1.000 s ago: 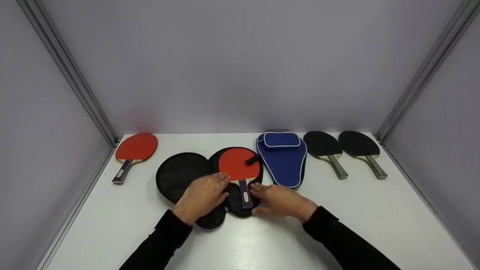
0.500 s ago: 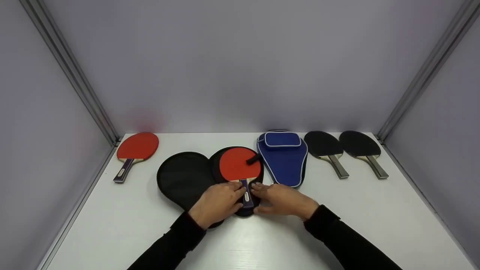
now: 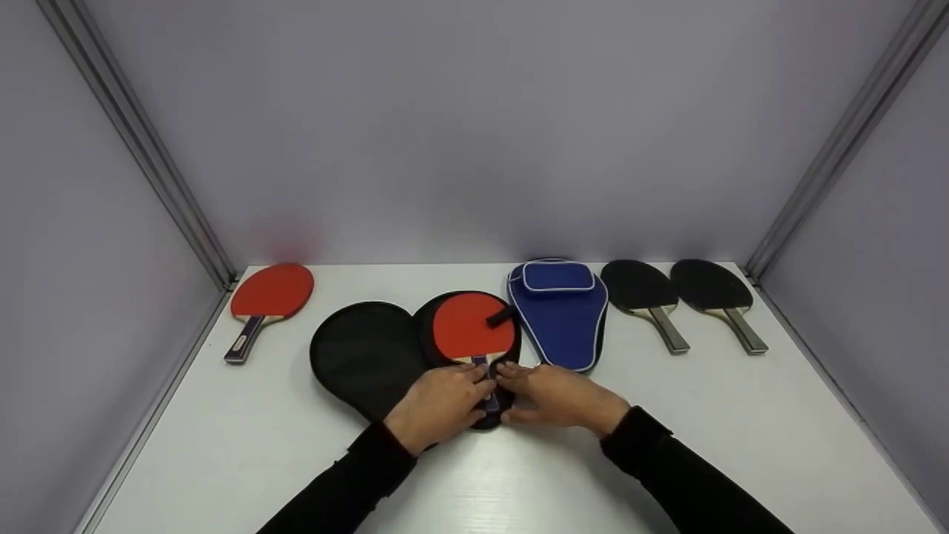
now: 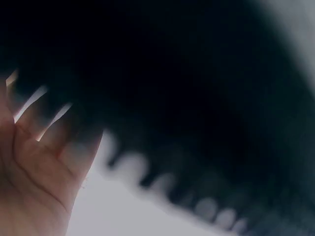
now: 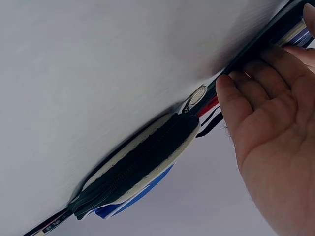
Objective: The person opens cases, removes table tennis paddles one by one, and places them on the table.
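A black paddle case (image 3: 363, 348) lies unfolded on the white table, its two halves side by side. In the right half rests a red table tennis paddle (image 3: 467, 326), handle toward me; a short black strip (image 3: 500, 316) crosses its face. My left hand (image 3: 441, 404) lies over the handle, hiding most of it, with its fingers extended in the left wrist view. At the right rim of that half, my right hand (image 3: 560, 394) touches the case with its fingertips. In the right wrist view its fingers (image 5: 234, 101) lie along the case edge, only slightly bent.
A blue paddle case (image 3: 560, 319) with white piping stands close by on the right. Two black paddles (image 3: 639, 285) lie beyond it. Another red paddle (image 3: 270, 291) is at the far left. Grey panels (image 3: 474, 133) enclose the table's back and sides.
My left hand has moved right and toward me, from the inner edge of the paddle's blade onto the handle. My right hand has stayed in place at the case rim.
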Motion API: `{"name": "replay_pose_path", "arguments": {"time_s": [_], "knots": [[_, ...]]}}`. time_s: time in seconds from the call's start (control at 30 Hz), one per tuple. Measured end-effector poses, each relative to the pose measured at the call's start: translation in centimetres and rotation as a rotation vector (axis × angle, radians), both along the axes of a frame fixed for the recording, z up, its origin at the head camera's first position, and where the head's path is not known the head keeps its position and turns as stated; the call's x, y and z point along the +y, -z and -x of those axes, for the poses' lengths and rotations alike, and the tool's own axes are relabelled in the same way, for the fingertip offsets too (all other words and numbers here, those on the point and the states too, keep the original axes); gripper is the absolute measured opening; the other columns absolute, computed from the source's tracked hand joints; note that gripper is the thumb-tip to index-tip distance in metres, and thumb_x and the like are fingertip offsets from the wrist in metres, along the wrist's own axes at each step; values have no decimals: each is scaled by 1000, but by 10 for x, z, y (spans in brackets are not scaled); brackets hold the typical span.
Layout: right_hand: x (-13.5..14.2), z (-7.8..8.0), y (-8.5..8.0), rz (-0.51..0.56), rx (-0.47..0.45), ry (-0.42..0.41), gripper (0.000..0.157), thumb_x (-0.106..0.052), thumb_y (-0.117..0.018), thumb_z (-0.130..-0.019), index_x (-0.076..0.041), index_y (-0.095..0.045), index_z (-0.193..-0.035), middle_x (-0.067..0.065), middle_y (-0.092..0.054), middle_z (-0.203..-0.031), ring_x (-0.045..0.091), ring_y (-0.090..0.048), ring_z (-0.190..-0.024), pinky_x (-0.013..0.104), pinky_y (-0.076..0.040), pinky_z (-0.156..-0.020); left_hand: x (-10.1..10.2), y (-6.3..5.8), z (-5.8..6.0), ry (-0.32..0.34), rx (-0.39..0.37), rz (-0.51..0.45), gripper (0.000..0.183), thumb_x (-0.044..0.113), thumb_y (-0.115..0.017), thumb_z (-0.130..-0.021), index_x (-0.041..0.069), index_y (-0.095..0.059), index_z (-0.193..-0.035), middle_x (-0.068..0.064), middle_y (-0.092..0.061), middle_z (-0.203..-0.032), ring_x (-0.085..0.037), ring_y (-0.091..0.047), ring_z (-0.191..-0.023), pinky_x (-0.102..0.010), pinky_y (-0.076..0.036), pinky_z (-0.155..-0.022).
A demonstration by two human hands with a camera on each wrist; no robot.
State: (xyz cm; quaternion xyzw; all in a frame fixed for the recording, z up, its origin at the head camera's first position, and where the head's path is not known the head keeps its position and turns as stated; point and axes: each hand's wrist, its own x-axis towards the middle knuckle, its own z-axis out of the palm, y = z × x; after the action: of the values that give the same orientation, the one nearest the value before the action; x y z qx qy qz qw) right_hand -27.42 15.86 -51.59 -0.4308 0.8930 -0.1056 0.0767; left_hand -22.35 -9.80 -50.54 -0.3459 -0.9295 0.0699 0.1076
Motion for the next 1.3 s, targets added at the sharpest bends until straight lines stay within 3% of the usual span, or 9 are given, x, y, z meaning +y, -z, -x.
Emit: {"name": "replay_pose_path", "arguments": {"time_s": [0.17,0.27,0.43,0.77,0.97,1.13,1.3], "knots": [[0,0,1,1,12,-3,69,-47,-79,-113,-3,-67,-164,16,-62,-175,35,-66,-160,54,-57,-131,0,1,-1,-13,25,-17,35,43,-93,-103,20,-83,-127,-5,-85,-145,-18,-86,-112,-34,-73,-91],[0,0,1,-2,13,-1,68,-47,-78,-113,-2,-67,-164,16,-63,-175,34,-66,-160,54,-57,-132,-1,1,-1,-33,22,-21,37,43,-94,-101,19,-80,-125,-8,-85,-147,-19,-86,-103,-33,-73,-83],[-1,1,1,-3,16,-2,67,-47,-79,-113,-2,-68,-163,16,-63,-174,34,-66,-160,54,-57,-132,-1,2,-1,-65,-21,-28,41,43,-93,-103,17,-77,-130,-11,-82,-152,-22,-86,-98,-34,-73,-79],[-1,1,2,-2,14,4,67,-46,-80,-113,-2,-69,-162,16,-64,-173,34,-66,-160,53,-56,-132,1,3,-2,-75,38,-21,43,41,-95,-101,11,-81,-128,-12,-86,-136,-18,-85,-97,-31,-72,-76],[-1,0,2,0,9,8,68,-46,-79,-113,-2,-68,-163,16,-63,-174,34,-66,-160,53,-56,-133,-2,-4,-4,-46,117,-9,47,43,-95,-100,9,-84,-130,-10,-88,-133,-17,-87,-109,-29,-73,-83],[-1,0,1,-5,5,3,68,-46,-79,-113,-2,-67,-163,17,-62,-174,34,-65,-161,53,-55,-133,-7,-11,-4,1,250,48,50,44,-92,-102,9,-85,-137,-7,-88,-139,-16,-86,-126,-27,-73,-96],[-1,1,2,-4,11,1,68,-46,-78,-113,-2,-67,-163,17,-63,-174,34,-65,-161,53,-56,-133,-10,-20,-2,29,361,95,38,28,-84,-109,9,-84,-141,-6,-87,-143,-15,-85,-131,-25,-72,-98]]}}
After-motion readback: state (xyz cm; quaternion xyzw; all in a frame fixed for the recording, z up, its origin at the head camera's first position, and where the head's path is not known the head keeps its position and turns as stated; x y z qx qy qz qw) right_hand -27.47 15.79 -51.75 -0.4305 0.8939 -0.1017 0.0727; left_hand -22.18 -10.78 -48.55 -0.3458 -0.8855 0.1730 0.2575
